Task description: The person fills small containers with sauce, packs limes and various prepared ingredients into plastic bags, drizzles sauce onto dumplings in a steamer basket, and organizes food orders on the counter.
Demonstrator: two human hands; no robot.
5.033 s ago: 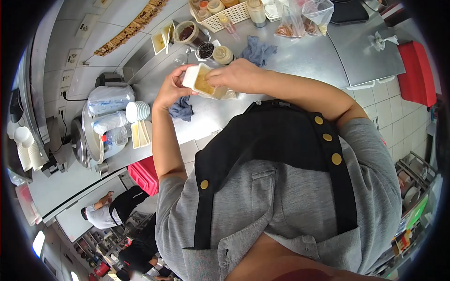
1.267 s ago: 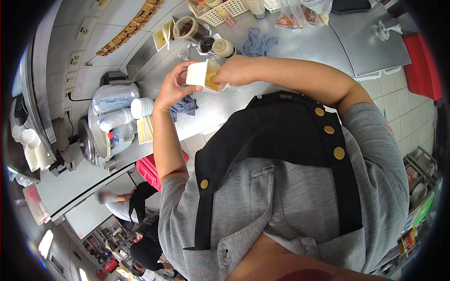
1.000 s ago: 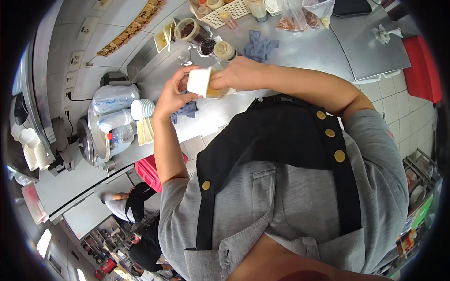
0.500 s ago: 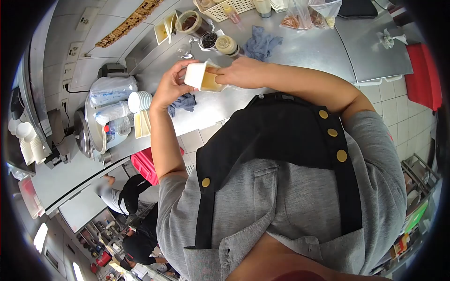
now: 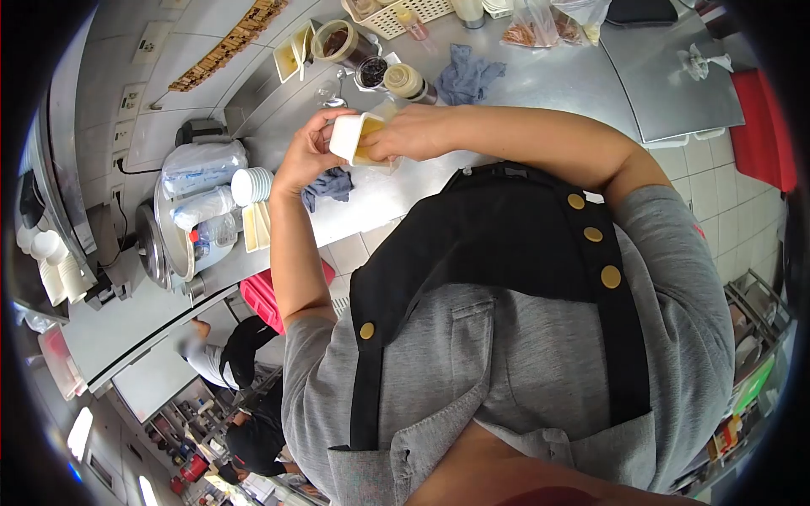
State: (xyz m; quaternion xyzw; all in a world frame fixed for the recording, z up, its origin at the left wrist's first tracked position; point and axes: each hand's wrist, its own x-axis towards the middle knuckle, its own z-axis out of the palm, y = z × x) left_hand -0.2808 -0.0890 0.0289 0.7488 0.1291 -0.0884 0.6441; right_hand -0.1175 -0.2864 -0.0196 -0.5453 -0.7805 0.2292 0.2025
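A white rectangular tub (image 5: 345,138) is tilted on its side, its opening toward the right, with something yellowish inside. My left hand (image 5: 307,155) is closed round its base, thumb below and fingers above. The fingers of my right hand (image 5: 413,133) reach into the opening; their tips are hidden, and what they hold, if anything, cannot be made out. Just beyond are a lidded jar (image 5: 405,81), a cup of dark contents (image 5: 372,73) and a large tub of dark liquid (image 5: 336,42). One blue cloth (image 5: 330,187) lies below the white tub, another (image 5: 470,76) to the upper right.
Stacked cups (image 5: 251,186), pale trays (image 5: 256,226) and a bottle (image 5: 221,230) stand at the left. A white basket (image 5: 411,15) and bags of food (image 5: 531,28) are at the back. Two other people, one in a white top (image 5: 207,363), are at the lower left.
My right fingers have shifted and now reach deeper into the tub than half a second ago. The tub stays in my left hand, its tilt varying slightly. The camera view has moved a little.
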